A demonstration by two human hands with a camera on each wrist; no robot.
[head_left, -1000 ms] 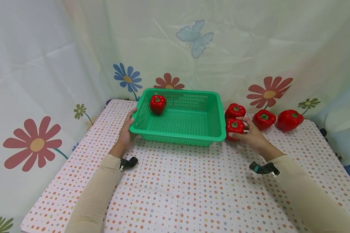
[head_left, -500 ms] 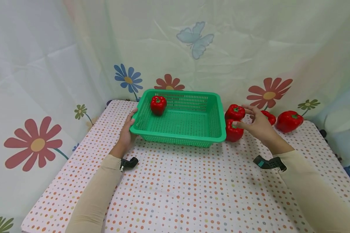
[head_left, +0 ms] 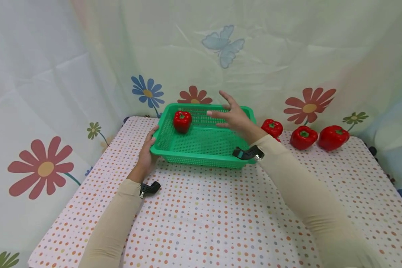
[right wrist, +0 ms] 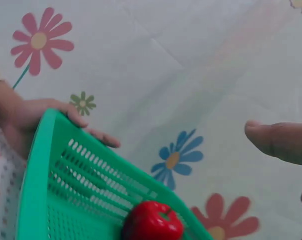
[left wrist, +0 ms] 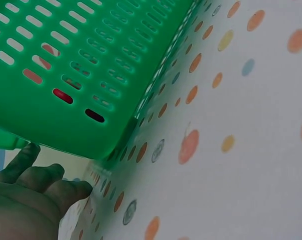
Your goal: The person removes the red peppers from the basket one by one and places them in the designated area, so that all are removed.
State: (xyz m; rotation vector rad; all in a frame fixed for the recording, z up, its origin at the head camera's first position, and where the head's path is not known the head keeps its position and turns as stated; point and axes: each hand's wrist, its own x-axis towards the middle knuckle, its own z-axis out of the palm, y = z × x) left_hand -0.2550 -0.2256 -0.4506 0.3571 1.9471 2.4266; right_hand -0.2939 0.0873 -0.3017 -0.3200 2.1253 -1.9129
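Note:
A green plastic basket [head_left: 204, 160] stands on the table, with one red bell pepper [head_left: 182, 121] in its back left corner. My left hand [head_left: 146, 152] rests against the basket's left side, its fairly straight fingers touching the wall just below the rim. Over the basket's right half my right hand [head_left: 236, 117] hangs in the air, fingers spread, holding nothing. The right wrist view shows a finger [right wrist: 276, 140] apart from the basket. To the right of the basket sits another bell pepper [head_left: 272, 128]; a further one is mostly hidden by the right forearm.
Two more red bell peppers, one [head_left: 303, 137] beside the other [head_left: 333, 138], stand at the back right of the table. A dotted cloth [head_left: 201, 223] covers the table. Behind it hangs a flowered curtain [head_left: 271, 56], close to the basket's back side.
My right hand has left the peppers at the right of the basket, moving left and up over it with fingers spread. The left hand stays at the basket's left side.

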